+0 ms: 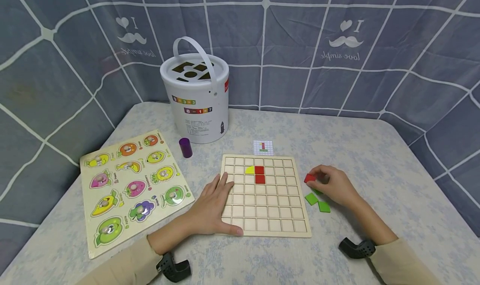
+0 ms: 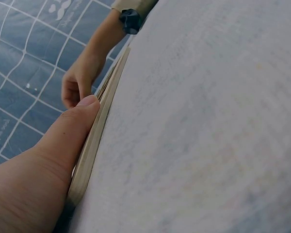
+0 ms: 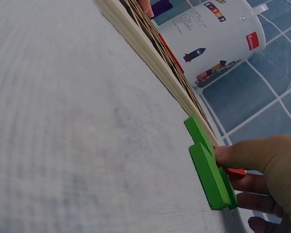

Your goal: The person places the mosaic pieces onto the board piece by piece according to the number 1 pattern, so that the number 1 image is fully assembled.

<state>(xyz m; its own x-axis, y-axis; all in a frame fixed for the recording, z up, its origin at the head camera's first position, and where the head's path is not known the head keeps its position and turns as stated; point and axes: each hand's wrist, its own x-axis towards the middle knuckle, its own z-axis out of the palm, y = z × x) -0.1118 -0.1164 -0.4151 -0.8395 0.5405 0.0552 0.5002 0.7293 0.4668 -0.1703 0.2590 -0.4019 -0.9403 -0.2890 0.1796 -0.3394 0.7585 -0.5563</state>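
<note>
A wooden grid board [image 1: 279, 225] lies flat in the middle of the table. My left hand [image 1: 210, 206] rests along its left edge, fingers spread on the left cells and thumb at the near edge. Two red squares [image 1: 259, 179] sit one above the other in the grid, with a yellow rounded piece [image 1: 250, 170] left of the upper one. Right of the board, my right hand [image 1: 333, 186] pinches a red tile [image 1: 309, 178] between thumb and fingers. Green tiles [image 1: 324, 206] lie just below that hand, one partly hidden by it.
A small printed pattern card [image 1: 263, 148] lies beyond the board. At the left is a fruit knob puzzle [image 1: 116, 185]. Behind it stand a purple cylinder [image 1: 185, 148] and a white lidded bucket [image 1: 198, 120] with a raised handle. Patterned cloth [image 1: 300, 39] hangs behind the table.
</note>
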